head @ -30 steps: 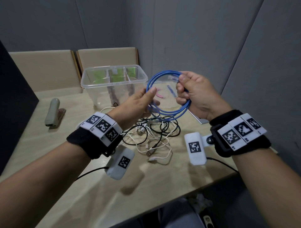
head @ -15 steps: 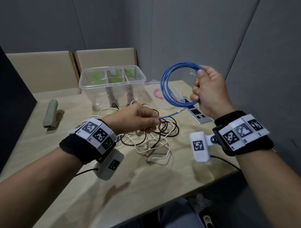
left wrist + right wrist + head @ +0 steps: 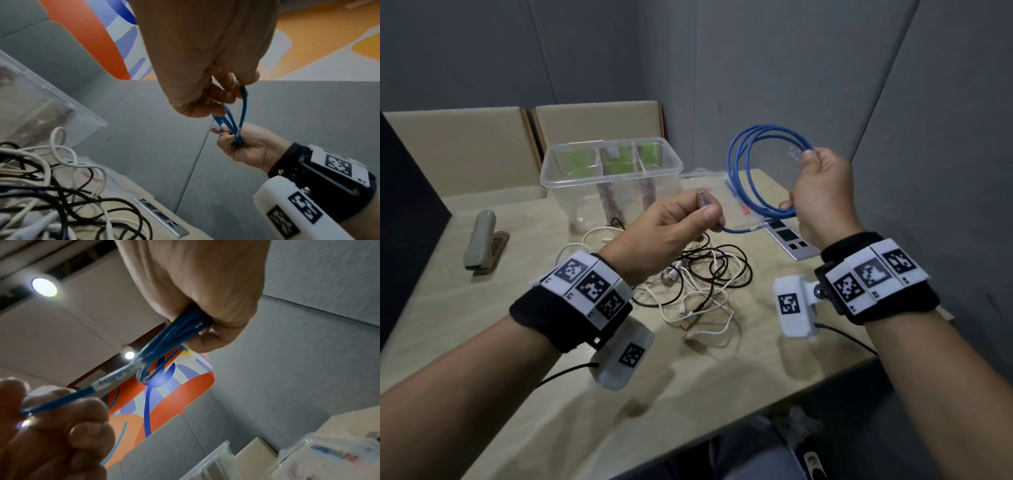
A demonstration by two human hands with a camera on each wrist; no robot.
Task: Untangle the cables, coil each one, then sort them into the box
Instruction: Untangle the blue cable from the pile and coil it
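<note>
A blue cable (image 3: 770, 130) hangs as a coil of a few loops from my right hand (image 3: 799, 181), which grips the bundle above the table's right side, one clear plug beside its thumb. The loose tail runs left to my left hand (image 3: 705, 212), which pinches it just behind the other clear plug (image 3: 702, 198). In the left wrist view my left hand (image 3: 236, 91) pinches the blue cable (image 3: 243, 110), and my right hand (image 3: 236, 139) grips it farther off. A clear three-compartment box (image 3: 609, 180) stands behind. A tangle of black and white cables (image 3: 705, 284) lies on the table under my hands.
A grey stapler (image 3: 481, 240) lies at the left of the table. A silver hub (image 3: 791, 240) and a clear plastic bag (image 3: 736, 202) lie under the coil. Grey partition walls close in behind and to the right. The table's front edge runs just below my wrists.
My hands parted: the right carried the coil up and to the right. The left drew the tail down toward the tangle, then lifted it, so the plug now points up.
</note>
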